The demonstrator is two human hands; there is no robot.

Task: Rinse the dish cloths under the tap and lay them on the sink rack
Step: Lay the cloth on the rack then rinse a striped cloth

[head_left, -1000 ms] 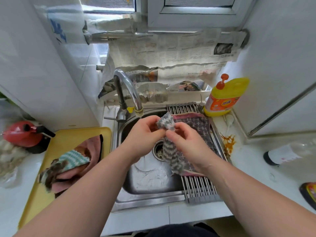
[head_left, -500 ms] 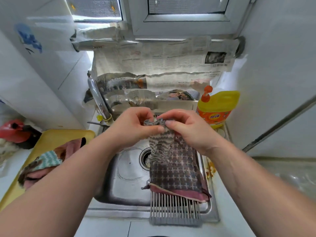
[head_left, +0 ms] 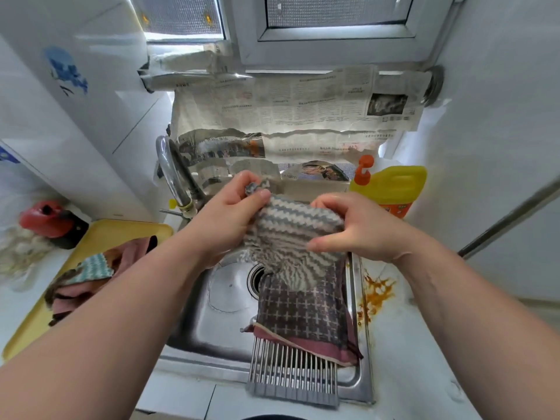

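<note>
Nearest the viewer, the sink rack (head_left: 292, 381), a row of metal rods with a grey end bar, spans the right side of the steel sink (head_left: 209, 325). A dark cloth (head_left: 303, 310) with a pale cross pattern and a maroon border lies flat on the rack, its near edge partly folded back.

Above the far end of that cloth, both hands hold a second dish cloth (head_left: 291, 234) in the air. This cloth is thick and woven in grey and white wavy stripes. Its top edge is stretched between the hands and its lower part hangs bunched, overlapping the dark cloth in view; contact between them cannot be determined. The left hand (head_left: 230, 219) pinches the cloth's upper left corner between thumb and fingers. The right hand (head_left: 357, 228) grips the right edge, fingers curled over it.

To the left, a yellow tray (head_left: 121, 233) holds a heap of cloths (head_left: 91, 274), one teal and white, others pink. An orange stain (head_left: 375, 294) marks the counter to the right of the sink.

Further back stand the curved tap (head_left: 172, 174) on the left and a yellow detergent bottle (head_left: 394, 189) on the right. Newspaper (head_left: 303, 101) covers the rear wall.
</note>
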